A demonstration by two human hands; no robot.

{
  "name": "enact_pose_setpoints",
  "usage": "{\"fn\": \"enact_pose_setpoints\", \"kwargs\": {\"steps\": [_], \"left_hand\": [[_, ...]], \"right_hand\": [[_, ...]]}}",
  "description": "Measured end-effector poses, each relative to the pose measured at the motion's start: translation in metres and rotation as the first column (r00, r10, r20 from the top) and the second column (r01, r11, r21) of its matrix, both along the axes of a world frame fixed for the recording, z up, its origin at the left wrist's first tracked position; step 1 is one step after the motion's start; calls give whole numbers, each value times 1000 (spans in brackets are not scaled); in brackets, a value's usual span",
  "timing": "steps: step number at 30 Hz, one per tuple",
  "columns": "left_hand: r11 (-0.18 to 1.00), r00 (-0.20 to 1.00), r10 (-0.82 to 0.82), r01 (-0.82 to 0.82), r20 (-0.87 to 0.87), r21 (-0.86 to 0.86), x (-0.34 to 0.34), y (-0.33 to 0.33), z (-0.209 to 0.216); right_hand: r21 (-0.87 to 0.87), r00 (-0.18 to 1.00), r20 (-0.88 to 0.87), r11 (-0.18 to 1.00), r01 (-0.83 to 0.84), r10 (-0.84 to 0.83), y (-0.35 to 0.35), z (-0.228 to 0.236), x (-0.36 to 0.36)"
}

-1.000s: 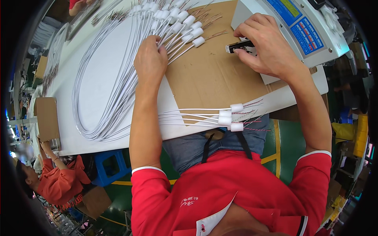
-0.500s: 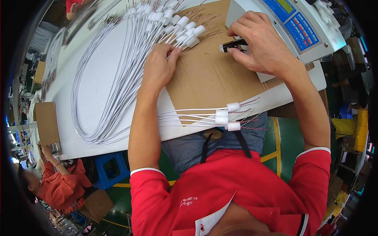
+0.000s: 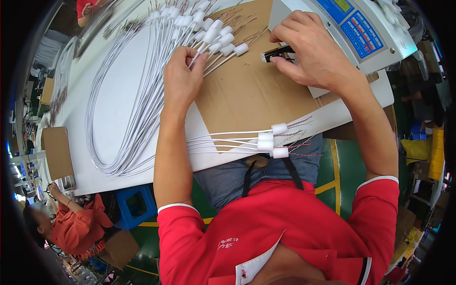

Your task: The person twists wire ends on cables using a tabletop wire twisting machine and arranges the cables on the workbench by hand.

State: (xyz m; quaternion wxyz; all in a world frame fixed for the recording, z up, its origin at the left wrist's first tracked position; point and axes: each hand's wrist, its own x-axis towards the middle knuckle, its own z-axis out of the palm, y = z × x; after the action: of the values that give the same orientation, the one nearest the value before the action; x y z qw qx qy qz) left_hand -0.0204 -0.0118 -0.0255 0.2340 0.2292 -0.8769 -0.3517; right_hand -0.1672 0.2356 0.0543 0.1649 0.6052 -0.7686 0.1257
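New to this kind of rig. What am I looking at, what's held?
No robot: a person works bare-handed, seen from a fisheye camera on their head, looking down; hence the curved edges. On the white table lie a brown cardboard sheet and a looped bundle of thin white cables ending in white cylindrical pieces. The left hand pinches into that bundle. The right hand curls around a small black part with a pale tip, beside a white boxy machine with a blue control panel; whether that part is held or mounted, I can't tell.
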Motion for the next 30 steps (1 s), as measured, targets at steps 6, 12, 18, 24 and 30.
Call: {"fn": "enact_pose_setpoints", "kwargs": {"steps": [6, 12, 18, 24, 30], "left_hand": [[928, 990, -94, 127, 110, -351, -1, 6, -22], [927, 967, -55, -42, -248, -372, -1, 11, -10], [894, 859, -309, 116, -408, -433, 9, 45, 9], [856, 839, -412, 222, -356, -467, 9, 59, 10], [849, 846, -406, 209, -346, -485, 7, 61, 7]], "right_hand": [[19, 1000, 26, 1000, 12, -12, -1, 2, 1], [16, 998, -69, 1000, -3, 4, 1, 3, 1], [-285, 888, 458, 952, 111, 33, -2, -6, 37], [-308, 271, 937, 890, 335, 222, -7, -32, 47], [-350, 233, 932, 864, 362, 279, -4, -49, 47]]}}
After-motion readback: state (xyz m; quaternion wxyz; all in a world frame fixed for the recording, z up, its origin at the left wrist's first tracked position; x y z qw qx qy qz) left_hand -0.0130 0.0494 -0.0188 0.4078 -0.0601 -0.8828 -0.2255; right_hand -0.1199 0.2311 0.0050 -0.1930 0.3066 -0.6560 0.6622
